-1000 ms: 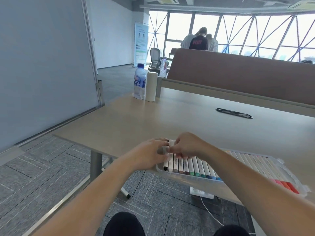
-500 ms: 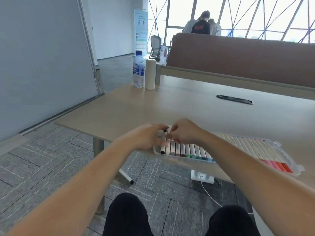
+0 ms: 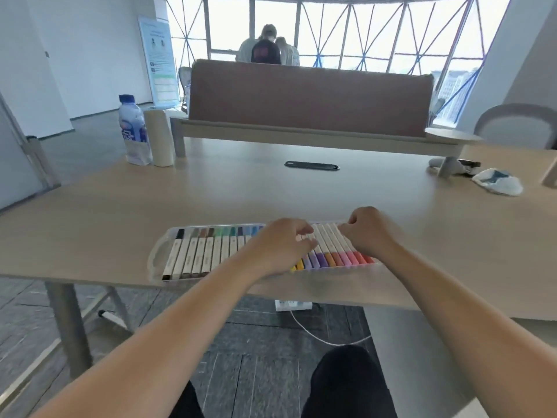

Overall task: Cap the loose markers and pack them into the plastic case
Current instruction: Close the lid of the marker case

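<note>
We are sitting at a pale wooden worktop point(image 3: 211, 194), and the clear plastic case point(image 3: 155, 260) is lying flat near its front edge. The markers point(image 3: 208, 254) are lying side by side in the case, showing coloured caps. The colours are going from black and brown on the left, through greens and blues, to purple, orange and pink on the right.

Our left hand point(image 3: 280, 245) is resting on the markers in the middle of the row, with its fingers bending down. Our right hand point(image 3: 366, 233) is just beside it, with its fingertips touching the white marker bodies near the right end. Both grips are looking narrow, but we cannot tell if either one is holding a marker.

A water bottle point(image 3: 134, 131) and a paper roll point(image 3: 159, 137) are standing together at the far left corner. A power strip point(image 3: 292, 304) is lying on the floor under the worktop.
</note>
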Tool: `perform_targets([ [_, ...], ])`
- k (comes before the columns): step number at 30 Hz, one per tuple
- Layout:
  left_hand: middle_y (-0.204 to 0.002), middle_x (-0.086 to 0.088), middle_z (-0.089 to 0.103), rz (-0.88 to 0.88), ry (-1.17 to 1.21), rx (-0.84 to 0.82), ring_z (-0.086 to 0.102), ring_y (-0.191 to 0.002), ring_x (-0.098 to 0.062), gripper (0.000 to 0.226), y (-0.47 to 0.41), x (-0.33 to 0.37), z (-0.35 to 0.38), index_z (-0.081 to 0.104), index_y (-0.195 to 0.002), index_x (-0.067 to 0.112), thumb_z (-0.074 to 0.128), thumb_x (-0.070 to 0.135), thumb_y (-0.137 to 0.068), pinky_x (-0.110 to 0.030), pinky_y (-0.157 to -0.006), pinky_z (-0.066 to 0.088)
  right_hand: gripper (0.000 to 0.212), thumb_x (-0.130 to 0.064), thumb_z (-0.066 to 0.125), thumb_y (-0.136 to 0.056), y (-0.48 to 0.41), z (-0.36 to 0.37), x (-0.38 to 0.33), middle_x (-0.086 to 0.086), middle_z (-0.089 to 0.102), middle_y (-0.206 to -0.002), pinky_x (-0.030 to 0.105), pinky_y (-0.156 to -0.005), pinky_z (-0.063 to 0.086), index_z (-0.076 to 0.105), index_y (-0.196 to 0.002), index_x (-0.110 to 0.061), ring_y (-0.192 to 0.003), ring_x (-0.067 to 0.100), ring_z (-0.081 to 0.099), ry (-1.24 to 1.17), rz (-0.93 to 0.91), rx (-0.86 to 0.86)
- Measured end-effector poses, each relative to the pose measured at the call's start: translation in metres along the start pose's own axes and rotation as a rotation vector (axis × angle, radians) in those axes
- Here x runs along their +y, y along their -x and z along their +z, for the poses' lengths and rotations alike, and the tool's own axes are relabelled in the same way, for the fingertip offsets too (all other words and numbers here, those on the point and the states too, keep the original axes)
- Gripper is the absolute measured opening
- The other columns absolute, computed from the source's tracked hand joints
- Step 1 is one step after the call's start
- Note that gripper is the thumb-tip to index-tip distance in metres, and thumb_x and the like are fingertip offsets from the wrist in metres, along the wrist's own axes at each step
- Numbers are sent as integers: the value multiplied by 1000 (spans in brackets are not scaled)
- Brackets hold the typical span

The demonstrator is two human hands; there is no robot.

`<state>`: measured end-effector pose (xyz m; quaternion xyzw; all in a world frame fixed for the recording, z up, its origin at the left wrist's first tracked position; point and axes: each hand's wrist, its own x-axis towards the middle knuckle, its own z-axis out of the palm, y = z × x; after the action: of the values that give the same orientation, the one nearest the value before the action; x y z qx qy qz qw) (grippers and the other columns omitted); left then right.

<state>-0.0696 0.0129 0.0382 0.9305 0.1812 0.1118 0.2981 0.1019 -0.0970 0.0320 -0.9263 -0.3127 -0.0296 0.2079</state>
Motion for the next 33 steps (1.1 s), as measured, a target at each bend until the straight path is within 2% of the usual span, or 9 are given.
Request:
perform_targets([
  [4,-147,1,50,-25,-32,-64,50,-130,-20,38,-24,20,24,55,-138,23,47,30,-102,-26,-100,35,32,-38,57,-87,-4,-7,47,7,59,-69,27,-53,36,52,-63,-17,-66,28,58,35,123,-57],
  [6,-150,0,47,-44,-69,-102,47,-133,-21,40,-31,23,32,53,-140,24,46,30,-102,-29,-104,34,31,-40,60,-86,-6,-4,55,7,57,-70,29,-59,38,55,-72,-13,-70,29,57,-80,175,-120],
  [10,-149,-1,48,-65,-103,-126,46,-134,-20,40,-33,25,41,50,-142,25,45,31,-102,-31,-108,35,25,-23,60,-91,-10,0,51,7,48,-67,27,-49,27,55,-74,-6,-58,20,41,-351,226,-173],
  [15,-155,2,39,-60,-35,-65,40,-140,-19,46,-22,31,30,41,-149,25,38,39,-105,-32,-112,30,29,-30,61,-79,-13,-13,40,14,71,-84,32,-61,44,68,-84,-3,-72,29,62,-689,304,-38],
  [18,-152,4,44,-65,130,10,45,-133,-17,47,-20,35,10,43,-147,25,38,43,-104,-27,-100,33,26,-25,57,-83,-8,-43,24,10,68,-70,31,-57,43,66,-69,-5,-56,22,54,-840,242,22],
  [23,-135,7,56,-18,301,131,52,-125,-16,39,-16,45,-33,54,-133,29,39,47,-102,-39,-108,42,23,-22,55,-92,4,-83,-22,11,71,-72,28,-55,47,69,-88,-3,-56,19,58,-1139,56,-29],
  [26,-129,2,60,-1,399,210,59,-114,-17,33,-7,51,-63,53,-121,35,35,54,-101,-45,-98,52,26,-23,54,-96,14,-93,-57,9,74,-80,28,-58,51,71,-95,-3,-63,20,65,-1154,-64,-96],
  [30,-110,-3,68,-57,505,302,68,-99,-20,49,7,41,-109,61,-117,22,40,61,-96,-44,-84,60,25,-19,54,-98,24,-89,-104,12,74,-97,33,-70,57,74,-101,-6,-78,24,71,-1121,-220,-169],
  [33,-98,-3,70,-158,397,377,72,-84,-18,42,21,20,-134,61,-111,16,47,52,-95,-38,-71,61,23,-14,52,-99,27,-74,-139,10,74,-98,36,-76,60,74,-101,-8,-84,27,73,-1026,-305,-214],
])
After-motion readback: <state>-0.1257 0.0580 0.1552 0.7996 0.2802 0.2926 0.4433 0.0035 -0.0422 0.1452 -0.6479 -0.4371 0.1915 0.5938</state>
